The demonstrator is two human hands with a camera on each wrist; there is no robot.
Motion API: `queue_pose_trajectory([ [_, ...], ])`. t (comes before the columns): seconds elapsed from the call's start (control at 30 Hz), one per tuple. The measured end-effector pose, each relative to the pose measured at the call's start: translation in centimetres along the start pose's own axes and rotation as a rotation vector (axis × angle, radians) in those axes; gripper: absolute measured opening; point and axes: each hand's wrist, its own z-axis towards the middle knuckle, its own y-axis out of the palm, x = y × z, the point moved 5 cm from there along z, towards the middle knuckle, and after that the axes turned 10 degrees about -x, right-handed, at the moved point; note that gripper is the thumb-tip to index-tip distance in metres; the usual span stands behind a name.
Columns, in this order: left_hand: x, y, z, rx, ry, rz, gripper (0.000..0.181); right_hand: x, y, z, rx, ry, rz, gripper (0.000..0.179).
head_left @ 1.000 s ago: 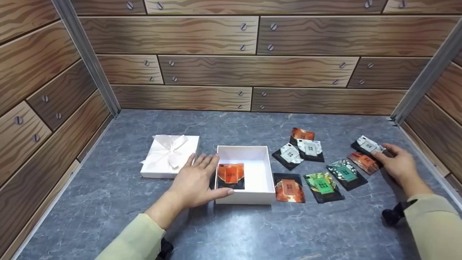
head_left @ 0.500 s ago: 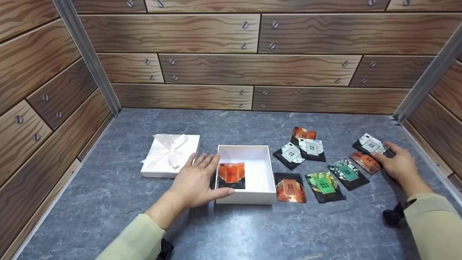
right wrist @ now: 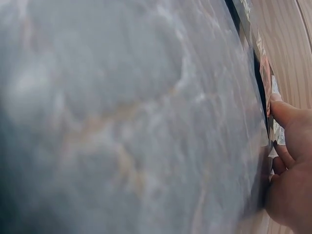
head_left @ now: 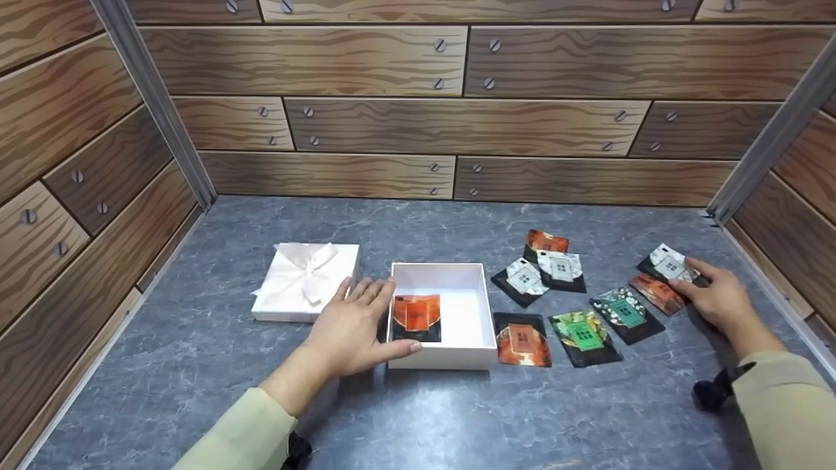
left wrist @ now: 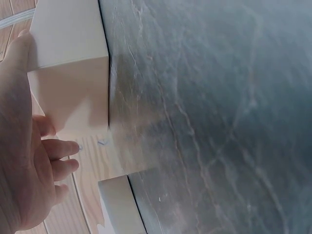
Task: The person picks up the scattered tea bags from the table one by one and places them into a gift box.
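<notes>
My left hand (head_left: pixel 349 333) rests with fingers extended along the left side of an open white box (head_left: pixel 450 358), its thumb over the front rim. Inside the box, at the left, lies an orange-and-black sachet (head_left: pixel 418 316). In the left wrist view, the hand (left wrist: pixel 29 161) touches the box (left wrist: pixel 73 87). At the far right of the table, my right hand (head_left: pixel 718 297) pinches the right end of a white-and-black sachet (head_left: pixel 667 266) between thumb and fingers. Just below it lies an orange sachet (head_left: pixel 656 294). The right wrist view shows the hand (right wrist: pixel 292 151) only from the side.
A white lid (head_left: pixel 277 300) with a ribbon bow lies left of the box. Orange (head_left: pixel 524 346), green (head_left: pixel 586 336) and teal (head_left: pixel 627 313) sachets lie in a row right of the box. Behind them several sachets (head_left: pixel 560 269) overlap. Wood-patterned walls (head_left: pixel 372 124) enclose the table.
My right hand's fingers have shifted slightly left over the white-and-black sachet. The left hand and the box have stayed in place.
</notes>
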Motion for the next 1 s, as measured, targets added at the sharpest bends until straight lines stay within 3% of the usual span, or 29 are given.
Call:
queue_pose_trajectory([
  [0.43, 0.20, 0.09, -0.03, -0.004, 0.003, -0.021, 0.122, 0.08, 0.05, -0.57, 0.100, -0.105, 0.007, 0.066],
  [0.7, 0.17, -0.01, -0.14, 0.001, 0.002, -0.018, 0.121, 0.24, -0.04, -0.75, 0.148, -0.105, 0.026, 0.068],
  [1.0, 0.01, -0.05, -0.07, 0.001, -0.005, -0.020, 0.121, 0.19, -0.14, -0.94, 0.136, -0.065, 0.100, 0.074],
])
